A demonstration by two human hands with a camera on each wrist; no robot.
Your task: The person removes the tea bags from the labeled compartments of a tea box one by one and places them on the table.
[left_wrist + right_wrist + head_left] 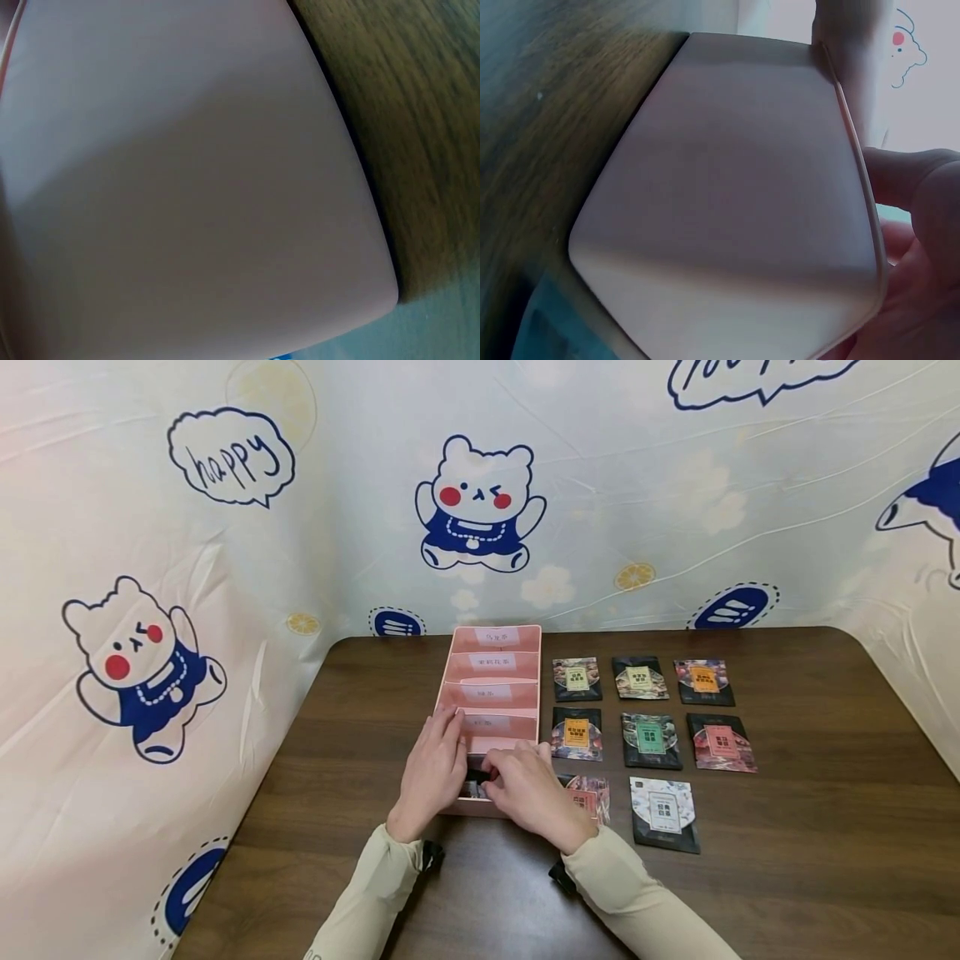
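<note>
A pink box (491,743) with labelled dividers stands on the table. My left hand (433,767) rests along its left rim with fingers straight. Curled over the front compartment, my right hand (528,789) pinches a dark sachet (478,775) inside; its lower part is hidden by the fingers and the box wall. In the left wrist view only the box's outer side wall (202,180) and the table show. The right wrist view has the opposite wall (727,172), with fingers (900,176) at its rim. Beside the right hand lies a red-labelled tea sachet (592,793), partly covered by it.
Right of the box, several tea sachets lie flat in rows, among them a green-labelled one (650,739), a pink-labelled one (722,742) and a white one (664,814). A printed cloth (480,593) hangs behind and left of the wooden table (810,843).
</note>
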